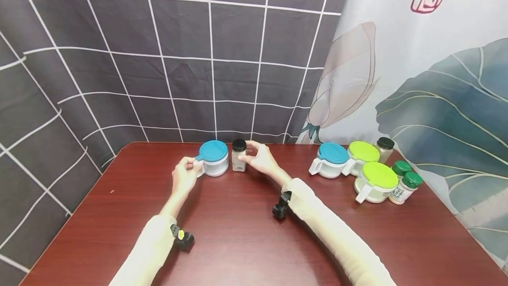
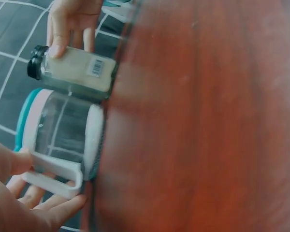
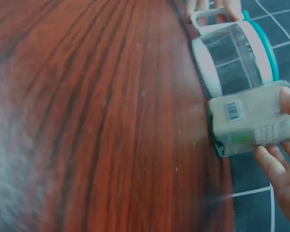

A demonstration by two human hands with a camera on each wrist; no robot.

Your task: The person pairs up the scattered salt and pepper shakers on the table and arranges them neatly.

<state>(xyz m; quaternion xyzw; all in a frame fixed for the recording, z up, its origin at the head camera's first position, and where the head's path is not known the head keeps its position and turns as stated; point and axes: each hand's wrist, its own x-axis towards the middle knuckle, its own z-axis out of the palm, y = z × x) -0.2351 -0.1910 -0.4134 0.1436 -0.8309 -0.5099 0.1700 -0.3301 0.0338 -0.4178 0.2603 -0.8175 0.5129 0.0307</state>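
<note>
we see bare bench (image 1: 230, 242) nearest, then our left hand (image 1: 185, 175) pinching the handle (image 2: 50, 185) of a blue-lidded pot (image 1: 215, 162) just to its right. our right hand (image 1: 262, 158) grips a black-capped jar (image 1: 238, 158), upright between it and the pot. behind hangs gridded cloth (image 1: 184, 74).

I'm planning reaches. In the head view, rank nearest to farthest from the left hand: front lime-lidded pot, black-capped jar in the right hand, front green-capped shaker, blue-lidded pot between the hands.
1. Blue-lidded pot: held by the left hand.
2. Black-capped jar: right of that pot.
3. Lime-lidded pot: at the right.
4. Green-capped shaker: right of the lime-lidded pot.
</note>
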